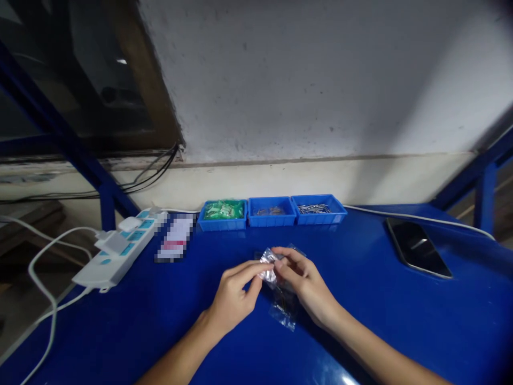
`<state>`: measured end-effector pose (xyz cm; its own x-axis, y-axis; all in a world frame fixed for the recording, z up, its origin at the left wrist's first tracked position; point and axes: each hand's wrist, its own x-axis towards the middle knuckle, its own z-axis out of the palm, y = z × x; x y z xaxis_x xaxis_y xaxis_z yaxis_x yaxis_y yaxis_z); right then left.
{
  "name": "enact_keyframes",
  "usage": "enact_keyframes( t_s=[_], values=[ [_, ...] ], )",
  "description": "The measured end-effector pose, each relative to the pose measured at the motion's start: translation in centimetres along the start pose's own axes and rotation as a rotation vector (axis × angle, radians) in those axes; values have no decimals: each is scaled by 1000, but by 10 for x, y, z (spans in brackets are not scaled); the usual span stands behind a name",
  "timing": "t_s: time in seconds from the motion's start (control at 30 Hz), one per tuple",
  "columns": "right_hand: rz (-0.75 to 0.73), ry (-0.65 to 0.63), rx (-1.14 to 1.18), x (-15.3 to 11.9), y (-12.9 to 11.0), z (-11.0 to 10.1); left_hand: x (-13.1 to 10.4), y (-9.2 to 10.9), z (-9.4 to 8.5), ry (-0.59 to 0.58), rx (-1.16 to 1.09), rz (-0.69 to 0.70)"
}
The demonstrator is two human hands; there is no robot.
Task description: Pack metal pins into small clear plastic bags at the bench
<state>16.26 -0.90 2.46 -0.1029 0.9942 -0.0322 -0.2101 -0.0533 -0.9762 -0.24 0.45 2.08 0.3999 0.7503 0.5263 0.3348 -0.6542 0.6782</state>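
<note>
Between my two hands is a small clear plastic bag (267, 274), crinkled and shiny. My left hand (236, 293) pinches its left side with thumb and forefinger. My right hand (301, 278) grips it from the right, thumb and fingers pressed together. What the bag contains, if anything, I cannot make out. Under and beside my right hand, more clear plastic bags (284, 314) lie on the blue tabletop (180, 326), partly hidden by the hand.
Along the back stand a blue bin with green packets (224, 209), a blue bin with small pieces (271, 212) and a blue bin of metal pins (316, 208). A power strip (100, 270) with cables and a blurred card (176, 238) lie left, a phone (417, 247) right.
</note>
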Motion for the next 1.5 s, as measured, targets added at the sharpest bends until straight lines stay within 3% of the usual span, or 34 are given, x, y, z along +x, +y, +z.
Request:
enact_keyframes(
  t_s=[0.17, 0.3, 0.4, 0.5, 0.9, 1.07, 1.27, 1.5],
  values=[
    [-105, 81, -88, 5, 3, -10, 1, -6, 0, -75, -20, 18],
    [-480, 235, -496, 5, 1, -21, 2, -15, 4, -67, -45, -111],
    [-830, 137, -775, 0, 0, -24, 1, -18, 10, -122, -96, -170],
    [-974, -7, -888, -4, 2, -22, -1, -14, 15, -141, -94, -179],
    [-951, -196, -936, -7, 4, -14, 3, -3, 10, -16, -189, -261],
    [-957, -103, -946, -11, 7, -11, 1, 0, 10, -4, -224, -231],
    [-965, -4, -921, -9, 10, -12, 4, 7, 9, -52, -256, -291],
    [-991, -89, -918, -6, 6, -14, 7, 0, 5, 4, -555, -622]
  ],
)
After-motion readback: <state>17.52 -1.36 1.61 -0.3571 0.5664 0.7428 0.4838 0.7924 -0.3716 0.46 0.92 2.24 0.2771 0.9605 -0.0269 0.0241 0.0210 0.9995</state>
